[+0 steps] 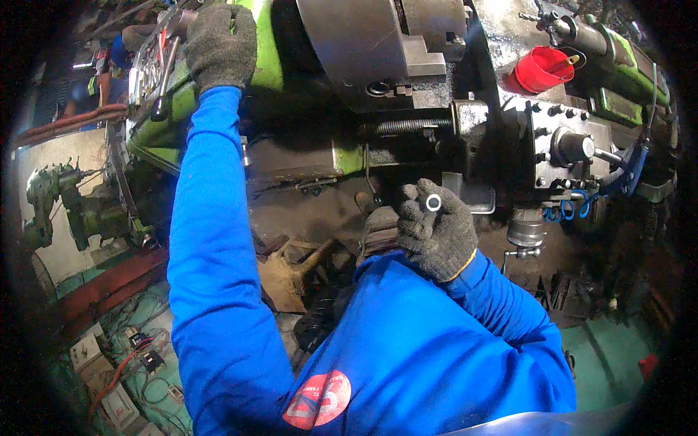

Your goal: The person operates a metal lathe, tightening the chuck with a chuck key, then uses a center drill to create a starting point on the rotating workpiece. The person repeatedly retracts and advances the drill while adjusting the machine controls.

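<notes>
A ring-ended piece (432, 203), pale at the rim and dark in the centre, is held in the gloved right hand (445, 240), on the body's side of the chuck (356, 51) and somewhat to its right. The fingers are curled tightly around it; only its round end is exposed, and the rest is hidden by the glove. The right elbow is bent, and the forearm is drawn in close before the torso.

The left arm is stretched almost straight forward, and the gloved left hand (222, 47) is placed, back upward, at the green headstock (269, 47), left of the chuck. Its fingertips are hidden, so whether anything is gripped cannot be told.

Farther left of the chuck, a dark-handled tool (166, 80) is seen. To the chuck's right, a tool post (571, 145) is mounted, and a red container (538, 71) is set behind it.
</notes>
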Action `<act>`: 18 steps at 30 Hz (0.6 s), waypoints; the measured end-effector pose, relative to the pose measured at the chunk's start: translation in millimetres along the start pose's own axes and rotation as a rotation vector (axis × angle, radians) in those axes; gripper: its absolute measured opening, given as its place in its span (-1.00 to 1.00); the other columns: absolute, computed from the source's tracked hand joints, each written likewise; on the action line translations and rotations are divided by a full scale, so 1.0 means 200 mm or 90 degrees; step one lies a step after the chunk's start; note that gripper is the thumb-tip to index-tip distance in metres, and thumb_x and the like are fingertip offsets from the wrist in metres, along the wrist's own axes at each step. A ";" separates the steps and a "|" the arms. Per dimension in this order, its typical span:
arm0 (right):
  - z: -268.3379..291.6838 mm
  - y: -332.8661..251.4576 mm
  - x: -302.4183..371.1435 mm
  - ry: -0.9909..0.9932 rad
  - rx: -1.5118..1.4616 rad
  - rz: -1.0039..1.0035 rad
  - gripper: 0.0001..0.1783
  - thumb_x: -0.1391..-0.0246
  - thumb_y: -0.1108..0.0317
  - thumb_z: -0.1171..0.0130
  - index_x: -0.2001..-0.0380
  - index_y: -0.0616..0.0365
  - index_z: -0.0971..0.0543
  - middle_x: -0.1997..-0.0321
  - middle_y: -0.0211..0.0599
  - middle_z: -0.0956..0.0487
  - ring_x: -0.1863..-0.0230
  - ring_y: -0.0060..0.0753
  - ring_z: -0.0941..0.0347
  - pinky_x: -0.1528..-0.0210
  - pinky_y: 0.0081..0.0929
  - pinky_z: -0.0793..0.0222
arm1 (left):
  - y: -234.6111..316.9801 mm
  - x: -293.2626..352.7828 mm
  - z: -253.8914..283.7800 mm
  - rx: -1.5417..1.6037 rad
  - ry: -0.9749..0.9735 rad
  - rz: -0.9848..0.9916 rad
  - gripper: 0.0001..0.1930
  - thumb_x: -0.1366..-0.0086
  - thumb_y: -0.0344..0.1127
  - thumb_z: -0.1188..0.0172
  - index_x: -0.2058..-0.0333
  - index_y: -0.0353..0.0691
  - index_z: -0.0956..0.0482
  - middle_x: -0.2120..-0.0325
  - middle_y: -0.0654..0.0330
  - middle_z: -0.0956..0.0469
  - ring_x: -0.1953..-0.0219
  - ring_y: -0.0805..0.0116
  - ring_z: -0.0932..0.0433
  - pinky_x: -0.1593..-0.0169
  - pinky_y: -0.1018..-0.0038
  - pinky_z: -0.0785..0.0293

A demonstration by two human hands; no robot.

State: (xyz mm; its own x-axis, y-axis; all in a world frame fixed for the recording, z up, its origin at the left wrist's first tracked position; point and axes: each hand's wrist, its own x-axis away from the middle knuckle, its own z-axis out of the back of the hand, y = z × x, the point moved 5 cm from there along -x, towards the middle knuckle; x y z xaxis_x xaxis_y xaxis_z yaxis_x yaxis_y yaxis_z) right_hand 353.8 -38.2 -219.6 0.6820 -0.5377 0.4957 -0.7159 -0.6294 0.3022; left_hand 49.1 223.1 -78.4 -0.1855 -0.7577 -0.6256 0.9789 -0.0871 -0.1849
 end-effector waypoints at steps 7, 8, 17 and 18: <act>-0.01 0.04 -0.04 0.001 -0.028 -0.091 -0.68 -0.38 0.08 -0.03 0.22 0.06 -0.62 0.48 -0.36 -0.59 0.62 -0.32 -0.44 0.61 -0.29 -0.40 | 0.01 0.01 0.03 0.050 0.033 -0.005 -0.72 -0.37 -0.05 -0.19 0.20 -0.12 -0.68 0.16 0.05 -0.67 0.05 -0.07 -0.60 -0.08 0.08 -0.50; -0.02 0.04 -0.05 -0.031 -0.029 -0.103 -0.67 -0.38 0.06 -0.02 0.23 0.04 -0.62 0.51 -0.39 -0.57 0.64 -0.34 -0.40 0.62 -0.31 -0.36 | 0.02 0.01 0.02 0.007 0.002 0.011 -0.74 -0.37 -0.07 -0.19 0.22 -0.12 -0.68 0.17 0.06 -0.67 0.06 -0.07 -0.60 -0.07 0.08 -0.50; -0.07 0.05 -0.11 -0.006 -0.063 -0.183 -0.57 -0.42 -0.10 0.08 0.33 -0.03 -0.55 0.70 -0.51 -0.31 0.70 -0.40 -0.21 0.67 -0.39 -0.17 | 0.02 0.01 0.03 0.026 0.022 -0.016 -0.75 -0.35 -0.10 -0.22 0.22 -0.14 -0.68 0.17 0.05 -0.69 0.07 -0.06 -0.62 -0.04 0.11 -0.52; -0.06 0.05 -0.12 -0.014 -0.061 -0.180 -0.56 -0.42 -0.11 0.08 0.33 -0.03 -0.55 0.69 -0.51 -0.30 0.70 -0.40 -0.20 0.67 -0.39 -0.16 | 0.02 0.01 0.02 0.029 0.031 -0.019 -0.74 -0.36 -0.09 -0.20 0.24 -0.15 -0.67 0.19 0.04 -0.67 0.08 -0.07 -0.61 -0.04 0.08 -0.51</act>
State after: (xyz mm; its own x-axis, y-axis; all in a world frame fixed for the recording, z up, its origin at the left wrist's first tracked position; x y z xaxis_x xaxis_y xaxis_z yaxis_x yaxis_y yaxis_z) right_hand 329.0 -24.4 -217.8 0.8586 -0.3609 0.3640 -0.5073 -0.7003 0.5022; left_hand 52.2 218.0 -77.3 -0.2180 -0.7221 -0.6565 0.9754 -0.1395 -0.1704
